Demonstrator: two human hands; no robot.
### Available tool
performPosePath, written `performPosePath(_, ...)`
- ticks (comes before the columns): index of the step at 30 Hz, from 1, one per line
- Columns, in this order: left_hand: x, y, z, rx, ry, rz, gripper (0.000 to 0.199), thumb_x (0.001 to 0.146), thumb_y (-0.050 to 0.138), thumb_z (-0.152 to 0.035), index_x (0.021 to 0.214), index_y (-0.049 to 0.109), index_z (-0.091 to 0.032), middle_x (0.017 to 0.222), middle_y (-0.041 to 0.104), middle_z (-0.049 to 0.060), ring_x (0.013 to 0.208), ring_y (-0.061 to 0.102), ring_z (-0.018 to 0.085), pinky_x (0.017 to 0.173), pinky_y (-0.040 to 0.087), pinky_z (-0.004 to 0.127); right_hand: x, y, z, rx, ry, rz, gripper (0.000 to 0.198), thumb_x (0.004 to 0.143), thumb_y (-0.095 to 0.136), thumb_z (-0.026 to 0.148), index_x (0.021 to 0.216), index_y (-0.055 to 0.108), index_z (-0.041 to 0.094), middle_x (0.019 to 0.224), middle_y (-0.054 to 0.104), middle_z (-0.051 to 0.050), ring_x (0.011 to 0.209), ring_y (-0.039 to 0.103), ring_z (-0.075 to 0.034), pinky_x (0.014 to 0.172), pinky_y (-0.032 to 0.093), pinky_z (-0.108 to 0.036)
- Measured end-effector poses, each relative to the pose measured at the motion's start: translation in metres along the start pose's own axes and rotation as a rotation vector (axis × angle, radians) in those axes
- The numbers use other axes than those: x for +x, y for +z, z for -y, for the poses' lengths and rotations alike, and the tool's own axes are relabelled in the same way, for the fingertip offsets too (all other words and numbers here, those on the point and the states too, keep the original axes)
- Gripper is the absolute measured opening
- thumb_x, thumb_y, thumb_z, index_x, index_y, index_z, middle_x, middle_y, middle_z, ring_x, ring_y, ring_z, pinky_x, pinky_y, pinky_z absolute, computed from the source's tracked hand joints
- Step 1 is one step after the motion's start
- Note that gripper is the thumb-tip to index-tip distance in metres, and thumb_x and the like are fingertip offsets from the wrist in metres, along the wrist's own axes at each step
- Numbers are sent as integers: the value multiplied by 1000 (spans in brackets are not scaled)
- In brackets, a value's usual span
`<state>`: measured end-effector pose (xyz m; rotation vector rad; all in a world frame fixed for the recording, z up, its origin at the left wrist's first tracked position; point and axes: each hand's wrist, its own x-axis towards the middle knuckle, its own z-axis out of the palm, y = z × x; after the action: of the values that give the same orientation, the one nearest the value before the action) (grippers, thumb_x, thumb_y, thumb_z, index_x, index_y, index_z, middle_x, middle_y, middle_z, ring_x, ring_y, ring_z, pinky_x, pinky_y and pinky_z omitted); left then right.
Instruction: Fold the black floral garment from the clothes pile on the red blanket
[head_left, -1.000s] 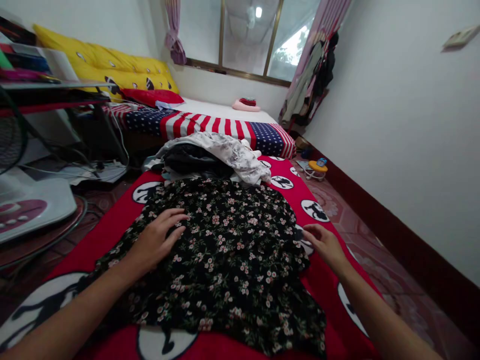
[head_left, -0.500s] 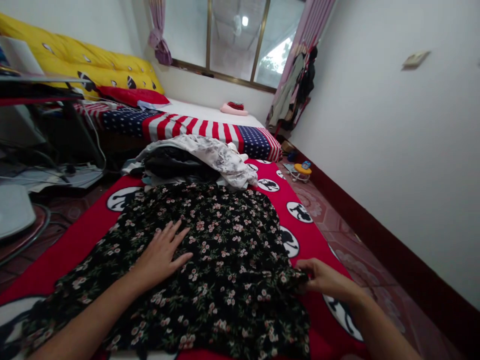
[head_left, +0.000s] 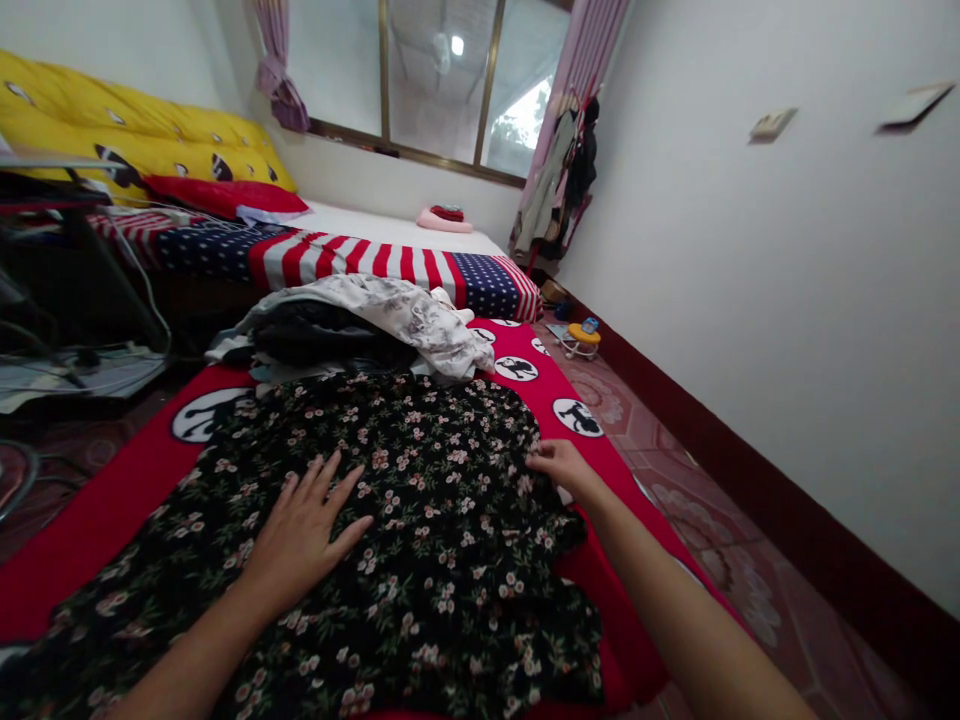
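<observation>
A black floral garment (head_left: 420,520) is spread over a red cloth (head_left: 622,610) printed with white circles; its exact kind I cannot tell. My left hand (head_left: 300,535) lies flat on the middle of the fabric, fingers spread. At the garment's right edge, my right hand (head_left: 562,468) pinches the cloth between thumb and fingers. Below that hand the edge is bunched and curves inward. Just beyond the garment's far edge lies a heap of clothes (head_left: 420,318), with a white patterned piece draped over dark ones.
Behind the heap stands a bed with a stars-and-stripes cover (head_left: 337,258). At left is a dark desk frame (head_left: 60,270) with loose cables. A small orange-topped stool (head_left: 583,334) stands by the right wall (head_left: 750,280). Clothes hang on a rack (head_left: 559,185) near the window.
My right hand has moved up along the garment's right edge, away from me, and still pinches fabric. My left hand stays flat on the cloth. The view has turned slightly right.
</observation>
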<state>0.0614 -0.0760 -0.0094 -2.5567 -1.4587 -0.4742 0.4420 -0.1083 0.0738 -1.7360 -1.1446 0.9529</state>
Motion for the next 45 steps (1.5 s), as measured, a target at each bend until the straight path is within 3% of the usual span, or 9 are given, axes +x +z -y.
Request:
performPosePath(6, 0, -3, 0, 8, -2, 1, 55, 94, 33, -45, 143, 45, -23, 155, 33, 13, 141, 32, 35, 111, 28, 55, 6, 19, 61, 291, -444, 100, 54, 68, 73, 38, 117, 54, 26, 131, 60, -4, 117, 58, -19, 96, 47, -33)
performPosePath(8, 1, -4, 0, 5, 8, -3, 52, 95, 31, -40, 142, 46, -25, 154, 34, 13, 140, 32, 35, 111, 30, 55, 3, 15, 58, 250, -497, 81, 51, 70, 72, 38, 116, 54, 24, 130, 61, -8, 117, 58, -20, 99, 46, -35)
performPosePath(12, 1, -3, 0, -10, 11, -28, 48, 95, 33, -37, 138, 51, -27, 151, 39, 13, 138, 35, 36, 109, 32, 56, -5, -9, 12, -154, -217, -129, 34, 74, 67, 39, 98, 61, 17, 94, 71, -8, 90, 66, -21, 84, 51, -36)
performPosePath(17, 1, -1, 0, -85, -9, -103, 44, 94, 37, -32, 130, 59, -22, 142, 49, 15, 133, 42, 38, 106, 35, 58, -38, -9, -30, -258, -91, 28, 28, 72, 69, 39, 83, 67, 13, 71, 68, -4, 68, 63, -20, 65, 50, -32)
performPosePath(25, 64, -39, -47, -508, 69, -194, 31, 92, 46, -33, 115, 64, -23, 127, 60, 7, 118, 55, 25, 105, 43, 44, -122, 63, 14, -464, -515, 257, 43, 79, 54, 7, 118, 60, 23, 110, 64, -5, 98, 60, -19, 83, 46, -28)
performPosePath(32, 124, -30, -109, -561, 165, 41, 50, 83, 64, -36, 129, 56, -21, 138, 52, 10, 126, 48, 27, 108, 40, 42, -155, 99, -2, -713, -871, 664, 31, 88, 61, 31, 118, 60, 25, 118, 63, -1, 100, 59, -19, 86, 44, -29)
performPosePath(37, 140, -12, -115, -546, 116, 133, 60, 78, 69, -37, 133, 53, -18, 125, 60, 13, 118, 55, 31, 98, 47, 42, -158, 97, -11, -507, -742, 602, 26, 86, 65, 29, 112, 63, 25, 120, 62, 0, 102, 60, -15, 89, 45, -24)
performPosePath(40, 145, -8, -111, -567, 57, 134, 53, 82, 64, -38, 131, 55, -20, 107, 66, 8, 94, 64, 23, 84, 52, 34, -154, 87, 1, -359, -552, 364, 27, 85, 62, 16, 110, 63, 26, 118, 60, -1, 102, 59, -13, 89, 46, -22)
performPosePath(45, 135, -2, -95, -578, -70, 87, 41, 81, 56, -21, 122, 61, -18, 101, 67, 4, 84, 65, 16, 83, 52, 27, -117, 81, 6, -482, -393, 19, 72, 74, 74, 27, 139, 43, 30, 136, 44, -10, 118, 50, -29, 96, 46, -43)
